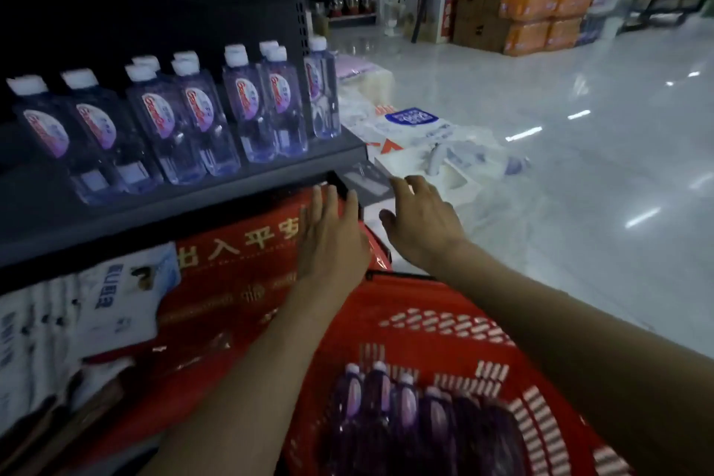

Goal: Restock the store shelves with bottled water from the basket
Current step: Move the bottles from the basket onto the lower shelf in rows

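A red basket (444,321) sits closest, with water bottles (405,410) lying inside. At the left, capped bottles (193,116) stand in a row on the dark shelf (116,201). The left hand (332,240) reaches out flat-fingered and empty below the shelf edge. Just beside it, the right hand (421,220) is spread and empty too.

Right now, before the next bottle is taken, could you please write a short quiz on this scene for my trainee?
1. True or false: the left hand grips a bottle.
2. The unstocked bottles are in: A) a red basket B) a grey tray C) a blue bucket.
3. Fill the gap: the shelf bottles have ___ caps.
Key: 1 false: it is open and holds nothing, like the right hand; 2 A; 3 white.
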